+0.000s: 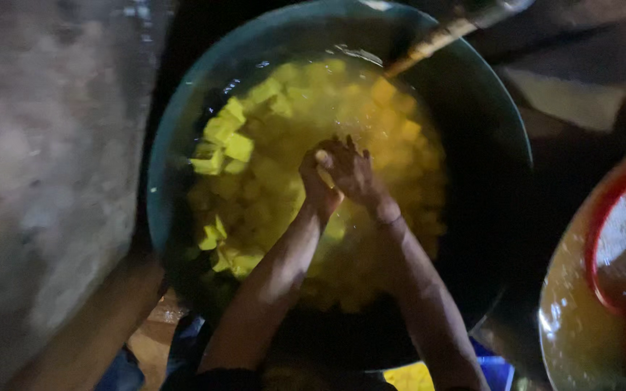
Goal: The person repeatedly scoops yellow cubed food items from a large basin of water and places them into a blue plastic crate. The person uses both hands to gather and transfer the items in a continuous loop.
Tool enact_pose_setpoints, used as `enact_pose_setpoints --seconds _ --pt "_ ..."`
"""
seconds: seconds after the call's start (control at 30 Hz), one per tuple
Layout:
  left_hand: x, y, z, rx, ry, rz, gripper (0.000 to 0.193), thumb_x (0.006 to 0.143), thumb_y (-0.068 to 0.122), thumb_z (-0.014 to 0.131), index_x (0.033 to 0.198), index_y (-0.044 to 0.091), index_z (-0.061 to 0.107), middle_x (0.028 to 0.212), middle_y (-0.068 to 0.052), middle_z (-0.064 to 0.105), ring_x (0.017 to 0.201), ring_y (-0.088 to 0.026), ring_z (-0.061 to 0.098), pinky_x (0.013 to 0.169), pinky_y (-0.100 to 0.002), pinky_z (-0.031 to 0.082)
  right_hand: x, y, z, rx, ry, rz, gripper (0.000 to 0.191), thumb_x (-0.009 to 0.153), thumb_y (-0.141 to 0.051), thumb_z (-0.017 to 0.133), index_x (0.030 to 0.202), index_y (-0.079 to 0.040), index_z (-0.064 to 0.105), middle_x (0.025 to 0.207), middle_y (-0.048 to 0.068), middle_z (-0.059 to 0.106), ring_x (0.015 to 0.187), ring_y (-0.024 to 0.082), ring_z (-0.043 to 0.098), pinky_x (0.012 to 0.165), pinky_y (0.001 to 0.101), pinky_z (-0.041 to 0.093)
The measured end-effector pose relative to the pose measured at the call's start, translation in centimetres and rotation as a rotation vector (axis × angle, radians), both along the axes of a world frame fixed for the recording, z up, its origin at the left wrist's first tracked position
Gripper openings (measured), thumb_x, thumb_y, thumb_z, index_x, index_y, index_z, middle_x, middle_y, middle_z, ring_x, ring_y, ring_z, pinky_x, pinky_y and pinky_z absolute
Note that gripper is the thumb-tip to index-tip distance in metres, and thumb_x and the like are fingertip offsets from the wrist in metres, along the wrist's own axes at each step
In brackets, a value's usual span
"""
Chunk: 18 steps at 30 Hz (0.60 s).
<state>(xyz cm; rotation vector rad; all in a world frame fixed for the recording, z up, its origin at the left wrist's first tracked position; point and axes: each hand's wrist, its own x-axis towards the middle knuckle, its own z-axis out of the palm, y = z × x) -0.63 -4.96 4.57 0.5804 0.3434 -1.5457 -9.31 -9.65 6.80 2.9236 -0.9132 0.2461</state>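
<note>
Basin (182, 123), large, round and dark green, fills the middle of the head view; it holds water and a mass of yellow cut chunks (255, 174). Both forearms enter from the lower edge and reach up over the near rim, so the basin lies directly below and ahead of the hands. Being round, it has no long axis to report. The chunks spread across most of the water surface, brightest at the left side, where several blocky pieces show clear square faces, and blurred elsewhere.

To the right, partly cut off by the frame edge, stands a second round vessel (566, 318) with a brownish wall and a red rim inside it. At the top right a pale, narrow stick-like object (436, 40) slants down from the upper edge to the far rim of the basin; what it is cannot be determined. A grey rough surface (45, 145) occupies the left of the view.

Left hand (318, 185) and right hand (353, 174) meet at the centre of the basin, at the water surface, touching one another. The right hand lies over the left with fingers curled loosely. A small pale yellow piece (325, 177) shows between them, apparently pressed between the two hands; which one has hold of it cannot be told. Its orientation is too small and blurred to judge.
</note>
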Motion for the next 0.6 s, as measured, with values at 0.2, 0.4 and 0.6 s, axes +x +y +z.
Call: enact_pose_setpoints --seconds 0.2,0.4,0.6 --pt "3.0 2.6 -1.7 0.0 -0.06 -0.144 0.038 0.104 0.032 0.057 0.124 0.001 0.063 0.124 -0.016 0.063 0.121 -0.027 0.056 0.105 -0.045 0.043 11.3 -4.1 0.2 0.686 -0.366 -0.167 0.051 0.086 -0.034 0.081 0.128 -0.008 0.067 0.123 0.019 0.071 0.109 0.033 0.069 0.092 0.0407 0.058" --pt "3.3 4.0 -2.3 -0.071 -0.021 -0.18 0.038 0.107 0.034 0.054 0.124 0.001 0.062 0.123 -0.018 0.062 0.117 -0.029 0.056 0.104 -0.046 0.043 13.5 -5.4 -0.6 1.151 -0.889 0.114 0.045 0.088 -0.04 0.077 0.123 -0.012 0.068 0.122 0.015 0.071 0.109 0.023 0.07 0.095 0.0337 0.059" --pt "2.6 3.6 -2.9 -0.193 -0.002 -0.155 0.039 0.11 0.035 0.051 0.123 0.0 0.061 0.121 -0.02 0.062 0.113 -0.032 0.057 0.103 -0.048 0.044 14.3 -6.0 -0.9 0.581 -0.279 -0.245 0.041 0.083 -0.045 0.086 0.106 -0.012 0.077 0.103 0.012 0.076 0.092 0.025 0.073 0.081 0.0349 0.058"
